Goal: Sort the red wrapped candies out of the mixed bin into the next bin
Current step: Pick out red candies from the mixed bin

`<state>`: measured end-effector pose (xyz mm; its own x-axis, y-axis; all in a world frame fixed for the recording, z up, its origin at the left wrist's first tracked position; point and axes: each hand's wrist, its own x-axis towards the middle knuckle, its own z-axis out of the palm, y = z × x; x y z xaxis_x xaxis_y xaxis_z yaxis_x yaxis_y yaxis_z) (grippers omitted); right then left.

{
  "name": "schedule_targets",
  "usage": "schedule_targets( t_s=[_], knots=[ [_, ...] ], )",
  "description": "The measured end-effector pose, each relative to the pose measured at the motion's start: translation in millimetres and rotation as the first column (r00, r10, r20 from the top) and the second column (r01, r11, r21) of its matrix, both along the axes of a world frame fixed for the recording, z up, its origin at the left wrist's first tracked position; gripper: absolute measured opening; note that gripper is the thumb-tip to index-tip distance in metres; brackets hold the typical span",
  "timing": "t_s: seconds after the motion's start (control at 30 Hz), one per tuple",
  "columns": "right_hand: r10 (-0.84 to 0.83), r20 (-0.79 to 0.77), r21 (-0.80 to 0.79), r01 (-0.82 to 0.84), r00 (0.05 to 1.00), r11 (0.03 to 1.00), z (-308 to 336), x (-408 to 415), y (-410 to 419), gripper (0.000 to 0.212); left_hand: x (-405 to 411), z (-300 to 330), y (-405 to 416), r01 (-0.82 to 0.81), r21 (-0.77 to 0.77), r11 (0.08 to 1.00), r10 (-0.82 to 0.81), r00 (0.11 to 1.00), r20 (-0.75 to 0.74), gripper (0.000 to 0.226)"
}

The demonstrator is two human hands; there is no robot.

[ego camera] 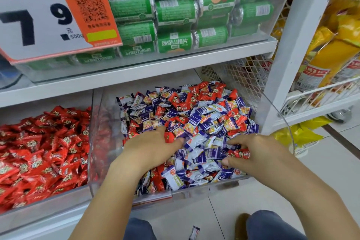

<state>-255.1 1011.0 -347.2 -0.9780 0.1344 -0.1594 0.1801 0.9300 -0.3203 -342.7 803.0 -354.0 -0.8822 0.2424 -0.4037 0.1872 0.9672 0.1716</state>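
Two hands [153,148] [255,154] in mixed bin [194,191]; right pinches one red candy [240,154].

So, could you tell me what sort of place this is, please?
Most likely a shop's snack aisle: a large price sign hangs over white shelving, clear bins hold loose wrapped candies for sale by weight, and green snack packs are stacked above.

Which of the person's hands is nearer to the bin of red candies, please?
The left hand is nearer: it rests in the mixed bin just right of the divider from the red candy bin. The right hand, pinching a red candy, is farther right.
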Motion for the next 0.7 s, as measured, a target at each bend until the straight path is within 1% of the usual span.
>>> schedule_targets(
  t_s=[0.03,0.1,0.2,0.27,0.33,0.37,0.43,0.53,0.63,0.7],
  knots=[
    [0.010,0.015,0.020,-0.010,1.000,1.000,-1,-2,-2,0.055,-2,-1,4,0.015,-0.014,1.000,-0.015,1.000,0.023,0.079],
    [0.015,0.033,0.045,-0.016,0.999,0.999,-2,-4,-7,0.049,-6,-2,7,0.031,-0.023,0.999,-0.031,0.999,0.013,0.071],
    [-0.007,0.022,0.027,0.006,1.000,1.000,-4,-8,-10,0.028,-7,-4,3,0.011,0.024,1.000,-0.009,0.998,-0.061,0.041],
    [-0.035,-0.036,-0.013,0.035,0.999,0.999,-4,-10,-8,0.019,-6,0,-5,-0.021,0.068,0.997,0.031,0.990,-0.138,0.033],
    [-0.077,-0.092,-0.066,0.071,0.993,0.995,0,-11,-3,0.023,-5,6,-16,-0.053,0.133,0.990,0.082,0.971,-0.226,0.032],
    [-0.102,-0.114,-0.099,0.091,0.988,0.991,3,-10,-1,0.026,-3,9,-22,-0.064,0.198,0.978,0.114,0.961,-0.252,0.030],
    [-0.150,-0.148,-0.142,0.129,0.978,0.981,8,-8,4,0.028,-1,14,-31,-0.084,0.375,0.923,0.191,0.947,-0.258,0.021],
    [-0.186,-0.219,-0.200,0.143,0.958,0.969,9,-7,6,0.019,-2,19,-38,-0.108,0.591,0.799,0.283,0.935,-0.212,0.010],
    [-0.284,-0.338,-0.297,0.185,0.897,0.937,12,-7,1,0.011,-1,23,-39,-0.147,0.686,0.713,0.340,0.928,-0.155,0.005],
    [-0.326,-0.375,-0.321,0.208,0.868,0.924,13,-8,-2,0.011,-1,22,-40,-0.161,0.706,0.689,0.362,0.921,-0.144,0.005]
  ],
)
